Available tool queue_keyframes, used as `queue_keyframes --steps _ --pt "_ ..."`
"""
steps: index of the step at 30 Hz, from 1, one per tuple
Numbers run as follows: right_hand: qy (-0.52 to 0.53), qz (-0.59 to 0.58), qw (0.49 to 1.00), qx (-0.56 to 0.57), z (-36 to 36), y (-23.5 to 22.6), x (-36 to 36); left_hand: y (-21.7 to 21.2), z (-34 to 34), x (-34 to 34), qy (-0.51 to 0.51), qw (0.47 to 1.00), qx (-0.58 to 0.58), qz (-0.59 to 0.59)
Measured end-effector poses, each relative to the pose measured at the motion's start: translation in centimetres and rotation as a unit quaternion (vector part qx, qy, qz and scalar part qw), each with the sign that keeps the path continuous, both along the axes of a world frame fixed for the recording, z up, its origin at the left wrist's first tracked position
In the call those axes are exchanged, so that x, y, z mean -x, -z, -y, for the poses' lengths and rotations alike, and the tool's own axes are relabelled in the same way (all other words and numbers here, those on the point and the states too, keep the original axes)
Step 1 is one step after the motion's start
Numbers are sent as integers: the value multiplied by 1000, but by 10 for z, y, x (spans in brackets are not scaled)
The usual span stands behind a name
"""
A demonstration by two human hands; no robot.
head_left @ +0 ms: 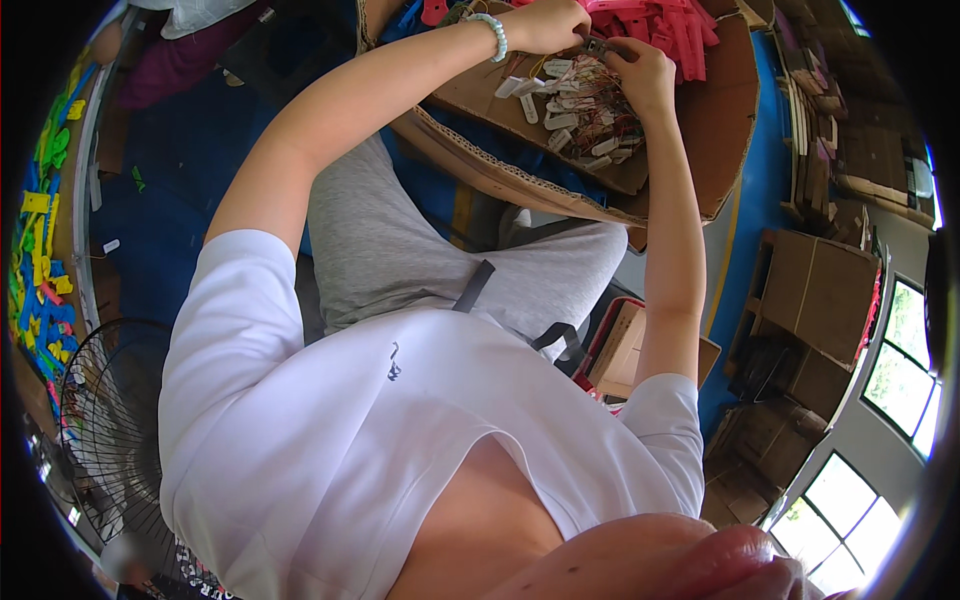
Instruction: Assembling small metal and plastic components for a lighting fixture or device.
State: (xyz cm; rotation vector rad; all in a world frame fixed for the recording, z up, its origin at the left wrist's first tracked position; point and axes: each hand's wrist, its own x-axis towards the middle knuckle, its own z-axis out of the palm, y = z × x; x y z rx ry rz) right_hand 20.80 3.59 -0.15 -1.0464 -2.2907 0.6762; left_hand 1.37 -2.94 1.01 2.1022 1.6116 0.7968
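Note:
My left hand (546,24), with a beaded bracelet on the wrist, and my right hand (645,76) meet over a cardboard box (500,172). Both have their fingers pinched on a small grey part (596,45) between them; its exact kind is too small to make out. Just below my hands lies a heap of small white pieces with thin coloured wires (570,104), spread on a cardboard sheet inside the box. Bright pink plastic parts (660,28) are piled behind my right hand.
A wire-caged fan (105,410) stands at the left, near a surface heaped with yellow, green and blue plastic parts (42,260). Stacked cardboard boxes (815,290) line the right side. A smaller open carton (625,345) sits beside my right leg.

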Motion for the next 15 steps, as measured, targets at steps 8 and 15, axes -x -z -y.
queue_keyframes --steps 8,15 --pt "52 72 985 -150 -12 4 -6 5 -3 -11 -29 998 -40 45" --pt "-66 -191 946 255 -12 3 -8 10 0 0 -23 996 -63 65"
